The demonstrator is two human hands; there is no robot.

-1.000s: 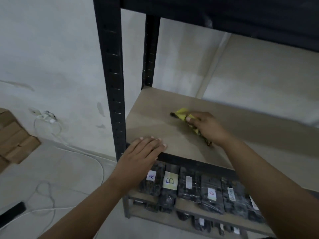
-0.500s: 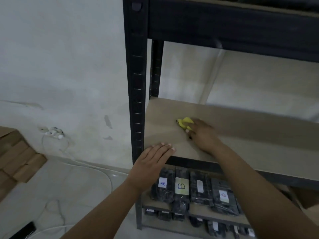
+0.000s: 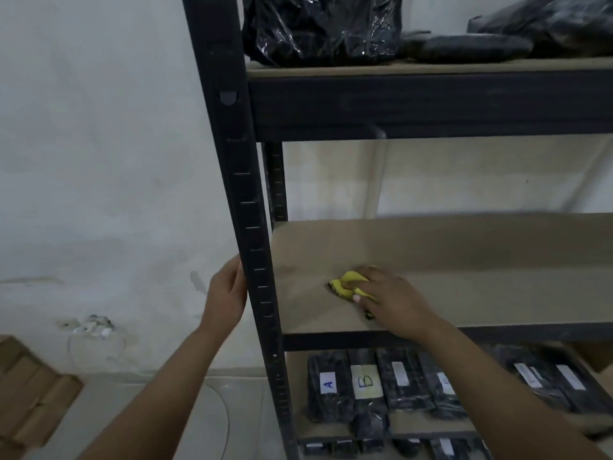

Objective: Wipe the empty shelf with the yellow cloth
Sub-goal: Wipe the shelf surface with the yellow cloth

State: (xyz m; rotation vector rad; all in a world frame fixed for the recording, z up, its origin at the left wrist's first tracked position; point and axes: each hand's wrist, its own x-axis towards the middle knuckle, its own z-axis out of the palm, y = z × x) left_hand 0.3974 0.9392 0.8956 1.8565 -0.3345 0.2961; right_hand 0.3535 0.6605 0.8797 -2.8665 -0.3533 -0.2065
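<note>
The empty shelf (image 3: 464, 260) is a bare tan board in a black metal rack, at mid height. On its left front part lies the yellow cloth (image 3: 348, 285), bunched, with a dark stitched edge. My right hand (image 3: 391, 300) presses down on the cloth and covers most of it. My left hand (image 3: 225, 297) wraps around the rack's front left black upright (image 3: 245, 227), just left of the shelf.
The shelf above holds black plastic-wrapped bundles (image 3: 318, 28). The shelf below carries several black packets with labels, one marked A (image 3: 326, 383), one B (image 3: 365, 381). Cardboard pieces (image 3: 30, 393) and a white cable (image 3: 99, 330) lie on the floor at the left by the wall.
My left hand has left the shelf's front edge and now grips the black upright. My right hand keeps the cloth pressed on the shelf. The view has tilted upward.
</note>
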